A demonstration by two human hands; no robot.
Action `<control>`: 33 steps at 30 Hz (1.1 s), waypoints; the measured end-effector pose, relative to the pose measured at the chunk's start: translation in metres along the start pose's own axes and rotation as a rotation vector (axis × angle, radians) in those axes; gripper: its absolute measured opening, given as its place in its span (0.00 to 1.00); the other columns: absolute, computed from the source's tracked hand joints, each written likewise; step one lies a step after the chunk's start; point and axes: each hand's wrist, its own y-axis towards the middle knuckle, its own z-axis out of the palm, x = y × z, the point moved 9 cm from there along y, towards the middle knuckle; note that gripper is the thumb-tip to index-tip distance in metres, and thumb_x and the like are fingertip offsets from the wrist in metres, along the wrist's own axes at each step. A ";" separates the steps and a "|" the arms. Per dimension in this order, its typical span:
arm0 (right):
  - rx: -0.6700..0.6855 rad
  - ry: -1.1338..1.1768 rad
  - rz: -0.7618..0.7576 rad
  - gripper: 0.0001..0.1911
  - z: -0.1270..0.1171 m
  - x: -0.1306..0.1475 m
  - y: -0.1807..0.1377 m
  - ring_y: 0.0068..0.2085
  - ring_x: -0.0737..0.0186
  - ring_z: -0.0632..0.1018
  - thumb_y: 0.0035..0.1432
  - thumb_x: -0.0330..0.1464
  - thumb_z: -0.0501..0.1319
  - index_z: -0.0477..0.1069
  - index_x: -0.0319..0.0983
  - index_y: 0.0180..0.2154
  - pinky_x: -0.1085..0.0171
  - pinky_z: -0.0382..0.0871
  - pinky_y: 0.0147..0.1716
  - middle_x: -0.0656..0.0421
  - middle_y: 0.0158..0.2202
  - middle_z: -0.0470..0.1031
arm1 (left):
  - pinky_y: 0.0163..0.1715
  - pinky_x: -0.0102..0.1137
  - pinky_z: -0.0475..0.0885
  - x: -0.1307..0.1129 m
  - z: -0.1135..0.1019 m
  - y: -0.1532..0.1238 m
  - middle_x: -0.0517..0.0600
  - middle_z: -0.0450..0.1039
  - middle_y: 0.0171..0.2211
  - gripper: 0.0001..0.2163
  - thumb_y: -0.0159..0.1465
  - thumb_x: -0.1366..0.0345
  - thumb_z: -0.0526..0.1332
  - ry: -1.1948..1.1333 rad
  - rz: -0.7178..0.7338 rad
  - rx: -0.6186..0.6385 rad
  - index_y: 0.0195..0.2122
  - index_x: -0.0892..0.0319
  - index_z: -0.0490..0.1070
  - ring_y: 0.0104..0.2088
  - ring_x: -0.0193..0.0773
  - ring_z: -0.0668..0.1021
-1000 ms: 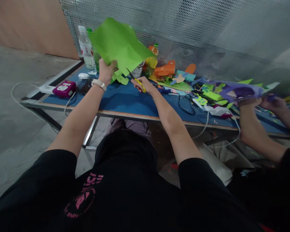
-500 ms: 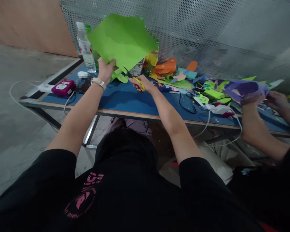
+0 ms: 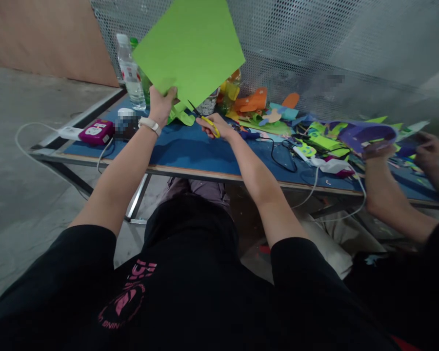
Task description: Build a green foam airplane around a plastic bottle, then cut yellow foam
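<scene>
A large sheet of green paper (image 3: 193, 48) is held up above the table, its lower left edge pinched in my left hand (image 3: 161, 103). My right hand (image 3: 215, 125) grips a pair of yellow-handled scissors (image 3: 207, 121). Their dark blades point up and left at the bottom corner of the sheet; I cannot tell if they touch it. Green paper cut-outs (image 3: 181, 114) lie on the table just behind and below the sheet. The sheet's top runs out of view.
On the blue table (image 3: 190, 151), a water bottle (image 3: 130, 73) and a magenta power socket (image 3: 96, 132) stand left. Orange paper pieces (image 3: 252, 101) and other scraps lie right of centre. At far right a co-worker's hand (image 3: 380, 150) holds purple paper (image 3: 366, 134). Metal mesh (image 3: 296, 48) rises behind.
The green sheet has tilted more upright, its top now past the upper edge of the view. My hands have hardly moved. The co-worker's right hand has come away from the purple paper.
</scene>
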 end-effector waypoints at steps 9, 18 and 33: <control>-0.001 -0.010 -0.034 0.38 0.001 0.002 -0.001 0.23 0.67 0.69 0.81 0.58 0.84 0.66 0.46 0.33 0.72 0.67 0.17 0.65 0.22 0.69 | 0.72 0.48 0.91 -0.003 -0.001 0.001 0.47 0.89 0.59 0.14 0.99 0.79 0.65 0.037 0.042 0.019 0.56 0.53 0.73 0.56 0.35 0.87; -0.021 -0.056 -0.032 0.38 -0.004 -0.001 0.002 0.21 0.68 0.70 0.81 0.56 0.85 0.68 0.45 0.32 0.73 0.65 0.17 0.64 0.20 0.70 | 0.84 0.54 0.83 -0.003 0.001 -0.005 0.43 0.91 0.61 0.10 0.98 0.72 0.71 0.048 0.035 0.016 0.60 0.51 0.74 0.61 0.34 0.86; -0.037 -0.150 -0.034 0.38 -0.003 0.007 -0.003 0.20 0.71 0.71 0.89 0.52 0.78 0.73 0.40 0.28 0.74 0.64 0.18 0.64 0.20 0.70 | 0.83 0.63 0.81 0.027 -0.004 0.024 0.49 0.87 0.72 0.13 0.93 0.62 0.77 0.018 0.084 0.068 0.71 0.49 0.77 0.69 0.45 0.87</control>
